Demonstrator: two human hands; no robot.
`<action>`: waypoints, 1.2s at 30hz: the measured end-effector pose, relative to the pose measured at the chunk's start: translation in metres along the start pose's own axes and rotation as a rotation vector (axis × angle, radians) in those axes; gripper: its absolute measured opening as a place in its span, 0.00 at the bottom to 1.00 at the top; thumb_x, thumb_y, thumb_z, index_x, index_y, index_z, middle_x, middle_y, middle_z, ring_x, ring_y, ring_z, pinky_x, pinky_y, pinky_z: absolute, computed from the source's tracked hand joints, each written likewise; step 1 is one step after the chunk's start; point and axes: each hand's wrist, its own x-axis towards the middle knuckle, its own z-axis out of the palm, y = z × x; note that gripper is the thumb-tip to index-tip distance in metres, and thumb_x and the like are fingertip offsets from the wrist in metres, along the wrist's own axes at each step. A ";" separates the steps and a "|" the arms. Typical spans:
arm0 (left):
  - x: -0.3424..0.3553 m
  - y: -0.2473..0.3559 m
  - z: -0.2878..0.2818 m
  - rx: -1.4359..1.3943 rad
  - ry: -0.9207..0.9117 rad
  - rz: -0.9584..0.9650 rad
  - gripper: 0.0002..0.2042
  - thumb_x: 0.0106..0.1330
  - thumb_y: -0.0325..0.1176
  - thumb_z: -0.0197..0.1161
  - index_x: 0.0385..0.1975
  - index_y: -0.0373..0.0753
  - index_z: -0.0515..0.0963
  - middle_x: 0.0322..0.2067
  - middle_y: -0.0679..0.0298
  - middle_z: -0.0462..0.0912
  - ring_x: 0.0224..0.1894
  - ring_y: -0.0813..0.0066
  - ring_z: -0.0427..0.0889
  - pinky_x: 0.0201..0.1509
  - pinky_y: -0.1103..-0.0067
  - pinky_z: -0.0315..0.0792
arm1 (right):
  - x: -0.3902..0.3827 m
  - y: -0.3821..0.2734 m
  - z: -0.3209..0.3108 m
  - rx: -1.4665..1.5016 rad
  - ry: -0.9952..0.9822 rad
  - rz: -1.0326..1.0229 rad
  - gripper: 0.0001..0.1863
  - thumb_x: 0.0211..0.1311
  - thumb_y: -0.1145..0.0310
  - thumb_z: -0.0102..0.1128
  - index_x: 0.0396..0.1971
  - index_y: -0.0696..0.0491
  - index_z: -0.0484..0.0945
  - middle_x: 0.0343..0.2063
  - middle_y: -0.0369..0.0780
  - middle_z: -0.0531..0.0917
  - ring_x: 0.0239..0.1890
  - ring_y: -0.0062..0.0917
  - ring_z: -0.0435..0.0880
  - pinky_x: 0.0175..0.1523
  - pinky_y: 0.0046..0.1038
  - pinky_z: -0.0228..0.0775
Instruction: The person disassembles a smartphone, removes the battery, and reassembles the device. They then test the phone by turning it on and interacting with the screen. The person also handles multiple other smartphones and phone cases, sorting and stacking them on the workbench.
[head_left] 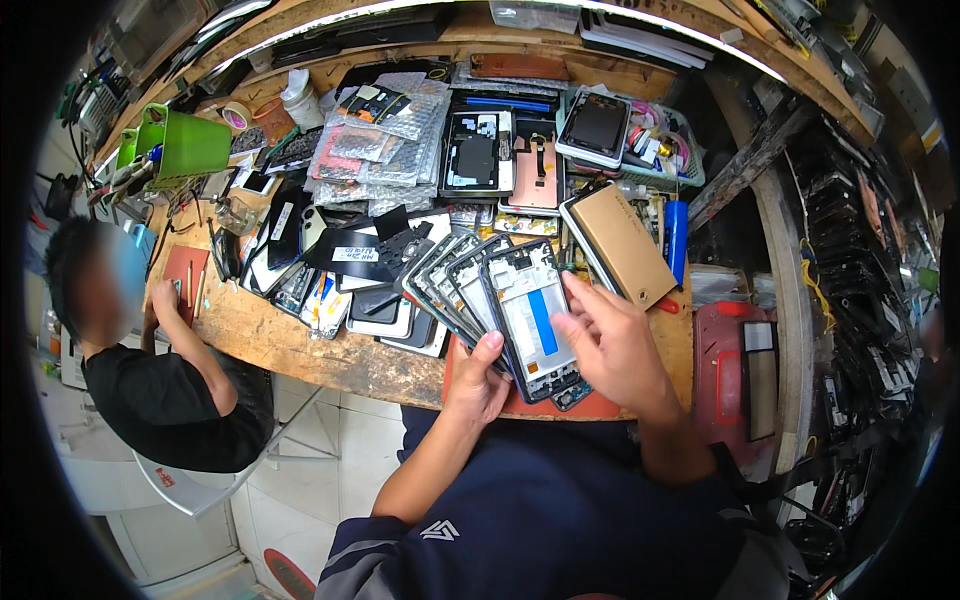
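Note:
My left hand (475, 380) grips a fanned stack of phone frames (450, 295) from below, thumb raised along the left side of the top one. The top phone frame (520, 285) has a bare metallic inside with a blue strip down its middle. My right hand (600, 345) is at its right edge, fingers curved and thumb against the frame by the blue strip. Behind the stack lie black panels (355, 260) with a white label, and a gold cardboard box (625, 245) sits to the right. An orange mat (590, 405) shows under my hands.
A co-worker (165, 400) sits at the left end of the wooden bench (230, 325). Bubble-wrapped parts (375, 140), a green basket (190, 140) and a turquoise bin (690, 170) line the back. A red case (718, 400) and dense piles of devices (855, 300) are on the right.

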 end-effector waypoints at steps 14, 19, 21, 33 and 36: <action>-0.003 -0.001 -0.022 -0.022 0.079 -0.080 0.36 0.70 0.39 0.74 0.73 0.36 0.65 0.64 0.55 0.80 0.67 0.61 0.81 0.74 0.60 0.76 | -0.007 -0.012 -0.025 0.684 -0.247 0.387 0.48 0.58 0.64 0.80 0.75 0.65 0.66 0.62 0.55 0.82 0.53 0.29 0.90 0.52 0.35 0.87; 0.000 -0.002 -0.013 0.026 0.072 -0.037 0.35 0.70 0.37 0.74 0.72 0.34 0.65 0.63 0.54 0.81 0.64 0.61 0.83 0.71 0.61 0.79 | -0.009 -0.022 -0.019 0.129 -0.254 0.139 0.49 0.57 0.63 0.81 0.74 0.67 0.65 0.55 0.53 0.81 0.52 0.35 0.87 0.57 0.36 0.83; 0.000 -0.004 -0.007 0.069 0.083 0.004 0.34 0.70 0.35 0.74 0.72 0.33 0.66 0.62 0.53 0.82 0.63 0.61 0.84 0.70 0.62 0.80 | -0.011 -0.032 -0.010 -0.163 -0.200 0.032 0.51 0.54 0.58 0.83 0.73 0.67 0.66 0.51 0.53 0.81 0.50 0.42 0.87 0.55 0.40 0.83; 0.001 0.004 0.005 -0.098 -0.112 -0.162 0.45 0.67 0.52 0.73 0.77 0.34 0.61 0.67 0.47 0.78 0.67 0.53 0.82 0.71 0.55 0.80 | -0.010 -0.019 -0.034 0.661 -0.261 0.346 0.48 0.60 0.69 0.77 0.77 0.64 0.61 0.63 0.51 0.77 0.56 0.32 0.84 0.60 0.33 0.80; 0.002 0.003 0.006 -0.081 -0.114 -0.155 0.45 0.69 0.52 0.72 0.78 0.34 0.60 0.69 0.45 0.77 0.66 0.51 0.83 0.71 0.55 0.80 | -0.013 -0.011 -0.030 0.627 -0.217 0.261 0.47 0.61 0.68 0.77 0.77 0.63 0.61 0.60 0.51 0.81 0.54 0.29 0.87 0.55 0.34 0.85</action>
